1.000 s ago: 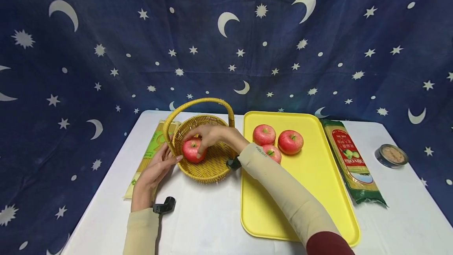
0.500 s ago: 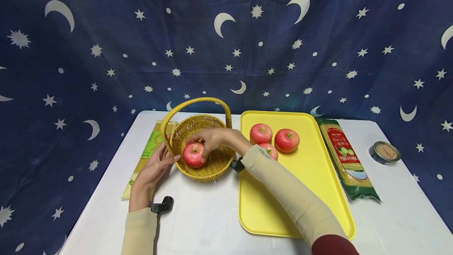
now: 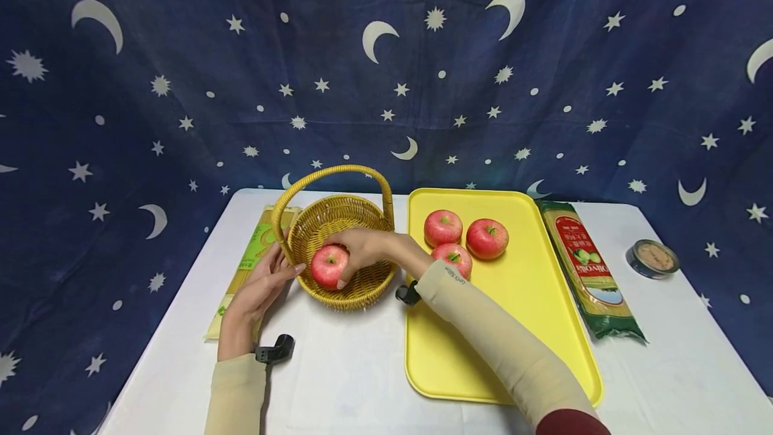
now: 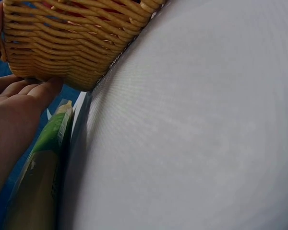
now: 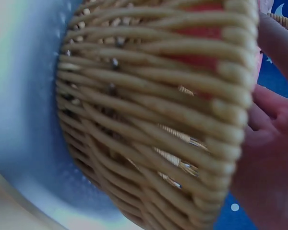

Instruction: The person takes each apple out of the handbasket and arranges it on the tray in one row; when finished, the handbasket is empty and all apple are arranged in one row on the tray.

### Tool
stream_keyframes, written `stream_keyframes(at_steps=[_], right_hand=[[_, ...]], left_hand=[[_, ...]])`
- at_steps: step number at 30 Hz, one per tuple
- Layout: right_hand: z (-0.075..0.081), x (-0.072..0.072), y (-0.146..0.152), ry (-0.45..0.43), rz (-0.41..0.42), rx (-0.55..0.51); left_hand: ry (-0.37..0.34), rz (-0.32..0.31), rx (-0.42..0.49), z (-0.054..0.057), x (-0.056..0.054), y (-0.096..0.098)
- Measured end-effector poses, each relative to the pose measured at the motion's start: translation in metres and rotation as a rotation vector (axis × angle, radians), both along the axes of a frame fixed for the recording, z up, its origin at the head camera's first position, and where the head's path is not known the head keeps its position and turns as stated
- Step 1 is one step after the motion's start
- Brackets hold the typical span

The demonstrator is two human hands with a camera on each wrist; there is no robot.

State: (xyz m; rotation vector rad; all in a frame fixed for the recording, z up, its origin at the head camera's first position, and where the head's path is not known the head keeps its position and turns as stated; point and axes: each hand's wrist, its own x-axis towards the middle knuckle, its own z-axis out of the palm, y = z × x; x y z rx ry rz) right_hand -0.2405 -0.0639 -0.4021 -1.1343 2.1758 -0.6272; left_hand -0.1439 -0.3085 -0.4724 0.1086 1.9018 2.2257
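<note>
A golden wicker basket [image 3: 370, 295] with a tall arched handle stands on the table. Inside it, toward the left, lies a red apple [image 3: 329, 268]. My right hand [image 3: 365, 247] reaches in from the right and holds this apple, thumb at its near side and fingers behind it. In the right wrist view, red shows through the weave. My left hand [image 3: 260, 291] steadies the basket at its left side, thumb at the rim by the handle's foot. The left wrist view has the fingers [image 4: 43, 91] against the outer wall.
A yellow tray [image 3: 507, 348] to the right bears three apples [image 3: 486, 239]. Beyond it lie a green-ended noodle packet [image 3: 588, 267] and a small round tin [image 3: 652, 258]. Another noodle packet [image 3: 247, 264] lies left of the basket, partly behind my left hand. A starry cloth [image 3: 386, 86] hangs behind.
The apple in the basket has shifted slightly toward me, along with my right hand. My left hand stays at the basket's side. The whole view has drifted a little left.
</note>
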Motion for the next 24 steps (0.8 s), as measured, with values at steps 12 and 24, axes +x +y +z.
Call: stream_keyframes(at_steps=[12, 24], right_hand=[[-0.010, 0.010, 0.008, 0.083, -0.069, -0.099], [-0.009, 0.021, 0.026, 0.059, -0.204, -0.309]], left_hand=[[0.011, -0.008, 0.004, 0.001, 0.002, 0.000], [-0.040, 0.022, 0.007, 0.003, 0.000, 0.002]])
